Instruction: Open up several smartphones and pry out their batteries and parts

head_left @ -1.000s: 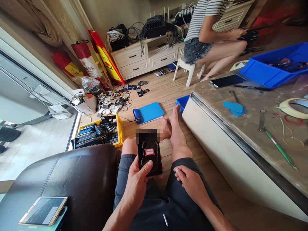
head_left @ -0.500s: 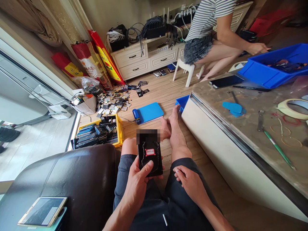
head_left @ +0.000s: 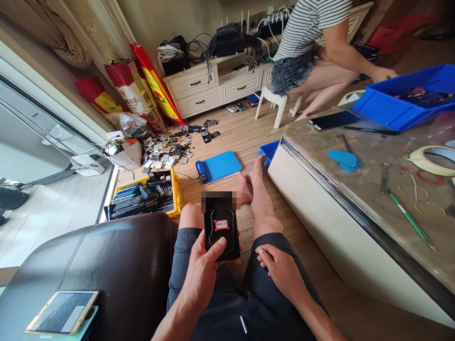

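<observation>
My left hand (head_left: 208,253) is closed around a black phone (head_left: 224,244), thumb lying across its lower face and fingertips showing past the right edge. A small white label with a red border sits mid-face, between thin wavy light lines. The phone's top end is blurred out by blocks. Over my right thigh, my right hand (head_left: 280,270) rests with curled fingers and nothing visible in it. Both hands are above my lap, apart from each other.
A yellow crate (head_left: 178,189) holds many flat dark devices, beside a pile of small parts (head_left: 167,151). A blue mat (head_left: 222,166) lies ahead. At right, a table (head_left: 377,142) bears a blue bin (head_left: 387,111); a co-worker (head_left: 302,33) sits behind. A gold phone (head_left: 64,310) lies on the sofa.
The co-worker's hand by the blue bin has shifted slightly. My hands and the black phone stay practically still.
</observation>
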{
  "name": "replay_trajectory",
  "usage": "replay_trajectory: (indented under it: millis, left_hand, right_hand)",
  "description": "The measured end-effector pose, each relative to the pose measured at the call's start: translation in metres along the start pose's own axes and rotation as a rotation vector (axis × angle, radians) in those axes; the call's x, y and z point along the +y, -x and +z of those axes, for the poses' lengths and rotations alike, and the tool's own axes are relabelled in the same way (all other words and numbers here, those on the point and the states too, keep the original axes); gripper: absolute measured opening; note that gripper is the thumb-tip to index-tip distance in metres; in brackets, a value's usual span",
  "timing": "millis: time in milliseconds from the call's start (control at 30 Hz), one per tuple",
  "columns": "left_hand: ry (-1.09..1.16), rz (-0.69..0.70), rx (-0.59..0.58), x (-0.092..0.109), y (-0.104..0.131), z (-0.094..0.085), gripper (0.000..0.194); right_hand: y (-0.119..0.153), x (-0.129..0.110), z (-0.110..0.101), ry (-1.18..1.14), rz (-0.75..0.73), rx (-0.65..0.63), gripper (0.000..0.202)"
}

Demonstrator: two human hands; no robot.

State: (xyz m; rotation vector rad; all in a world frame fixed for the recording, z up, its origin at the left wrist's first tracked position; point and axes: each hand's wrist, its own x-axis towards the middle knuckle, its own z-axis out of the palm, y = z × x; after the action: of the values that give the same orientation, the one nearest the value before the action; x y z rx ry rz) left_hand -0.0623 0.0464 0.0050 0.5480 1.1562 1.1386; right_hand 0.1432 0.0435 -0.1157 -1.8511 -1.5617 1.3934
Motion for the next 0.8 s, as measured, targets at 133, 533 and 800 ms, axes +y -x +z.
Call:
replay_trajectory:
  millis: [133,533,800]
  left_hand:
    - [0.004,-0.008,0.004,-0.0009,0.0004,-0.0011,0.04]
    - [-0.009,-0.01,0.002,-0.0025,-0.0015,-0.003,0.038]
    - [0.011,-0.009,0.006,-0.0025,-0.0014,-0.0022,0.038]
  right_hand:
    - [0.0001,-0.0027,0.0002,0.0,0.024,-0.004,0.044]
    - [-0.0014,0.0021,0.0017,-0.012,0.023,0.002,0.041]
    - [-0.002,0.0017,0.0022,-0.024,0.02,0.008,0.04]
